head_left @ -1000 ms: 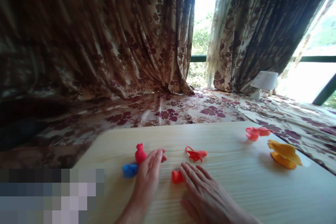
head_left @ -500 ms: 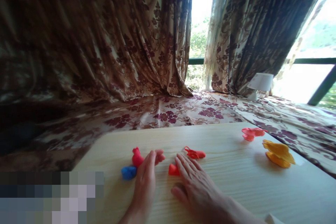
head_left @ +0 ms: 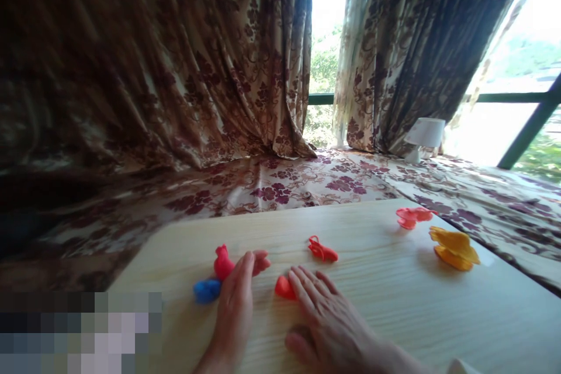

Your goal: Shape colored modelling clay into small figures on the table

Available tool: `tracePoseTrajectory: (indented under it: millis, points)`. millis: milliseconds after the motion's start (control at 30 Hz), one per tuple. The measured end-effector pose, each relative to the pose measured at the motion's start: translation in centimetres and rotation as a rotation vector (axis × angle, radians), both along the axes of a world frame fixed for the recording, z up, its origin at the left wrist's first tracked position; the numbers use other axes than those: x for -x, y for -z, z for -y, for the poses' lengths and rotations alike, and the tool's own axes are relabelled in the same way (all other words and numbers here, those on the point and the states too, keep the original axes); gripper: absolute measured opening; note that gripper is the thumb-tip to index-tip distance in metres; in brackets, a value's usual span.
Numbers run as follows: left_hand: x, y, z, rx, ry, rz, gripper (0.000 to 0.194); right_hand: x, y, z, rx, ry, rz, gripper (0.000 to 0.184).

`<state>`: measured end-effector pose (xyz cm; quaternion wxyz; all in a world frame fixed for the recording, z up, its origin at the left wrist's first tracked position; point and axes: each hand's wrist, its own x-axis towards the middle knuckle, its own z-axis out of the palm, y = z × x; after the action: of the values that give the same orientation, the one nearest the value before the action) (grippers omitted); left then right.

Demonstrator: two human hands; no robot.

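Note:
My left hand (head_left: 239, 298) stands on edge on the table with its fingers stretched out, beside a pink-red lump with a knobbed top (head_left: 223, 263). Whether the two touch is hidden. A blue lump (head_left: 207, 291) lies just left of that hand. My right hand (head_left: 319, 310) is open, palm down, its fingers straight and side by side. Its fingertips rest against or over the right part of an orange-red rounded piece (head_left: 284, 287). Beyond them lies a small red piece with thin loops (head_left: 323, 250). Nothing shows gripped in either hand.
On the right of the pale wooden table (head_left: 372, 304) lie a coral-pink piece (head_left: 415, 216) and a yellow wavy-edged piece (head_left: 454, 248). A white lamp (head_left: 427, 132) stands on flowered cloth behind. Patterned curtains (head_left: 210, 58) hang beyond.
The view has shifted slightly, moving most things a little left. My right hand has drawn back a little, so more of the orange-red piece and the looped red piece shows. My left hand looks much the same.

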<state>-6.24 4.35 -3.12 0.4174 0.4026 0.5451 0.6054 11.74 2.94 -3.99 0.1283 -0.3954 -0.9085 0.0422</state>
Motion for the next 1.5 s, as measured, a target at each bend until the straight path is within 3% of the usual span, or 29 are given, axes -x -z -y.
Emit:
tracePoseTrajectory:
  millis: [67, 133, 333, 467, 533, 667, 733, 867, 933, 1100, 1300, 1400, 1500]
  points:
    - [0.0, 0.0, 0.0, -0.006, -0.008, 0.007, 0.046, -0.8, 1.1, 0.7, -0.105, -0.127, 0.019, 0.063]
    - [-0.1, 0.0, 0.0, -0.011, -0.009, 0.007, 0.046, -1.1, 1.7, 1.1, -0.151, -0.168, 0.025, 0.061]
    - [0.2, 0.3, -0.1, -0.009, 0.024, -0.001, 0.045, 0.4, 1.1, 0.5, -0.04, 0.094, -0.037, 0.072]
    - [0.3, 0.5, -0.4, -0.012, 0.009, 0.001, 0.05, -0.6, 2.8, 1.3, -0.268, -0.111, 0.006, 0.069]
    - [0.3, 0.6, -0.5, -0.016, 0.01, -0.001, 0.051, -1.0, 2.9, 1.4, -0.311, -0.165, 0.009, 0.069]
    - [0.2, 0.6, -0.6, -0.021, 0.023, -0.021, 0.049, -0.3, 0.7, 0.5, -0.035, 0.043, -0.028, 0.072]
    - [0.2, 0.6, -0.5, -0.024, 0.017, -0.025, 0.049, -0.1, 0.1, 0.5, 0.028, 0.084, -0.032, 0.071]
    - [0.1, 0.5, -0.5, -0.029, 0.011, -0.031, 0.048, -0.8, 1.4, 1.8, -0.101, -0.165, -0.003, 0.068]
    - [0.0, 0.4, -0.4, -0.03, 0.02, -0.048, 0.048, -0.9, 1.6, 1.9, -0.111, -0.2, -0.004, 0.069]
    - [-0.1, 0.0, -0.1, -0.057, 0.122, -0.209, 0.043, 0.0, -0.8, 0.5, 0.11, 0.068, -0.067, 0.071]
    - [0.6, -2.0, 1.0, -0.179, 0.455, -0.747, 0.027, -1.5, -1.7, 1.2, 0.305, -0.186, -0.094, 0.074]
    - [1.0, -3.6, 1.7, -0.133, 0.599, -0.882, 0.024, -2.7, -3.7, 0.5, 0.308, -0.031, -0.237, 0.069]
    - [1.1, -4.9, 2.3, -0.05, 0.636, -0.927, 0.02, -2.8, -5.8, -1.8, 0.335, 0.054, -0.556, 0.043]
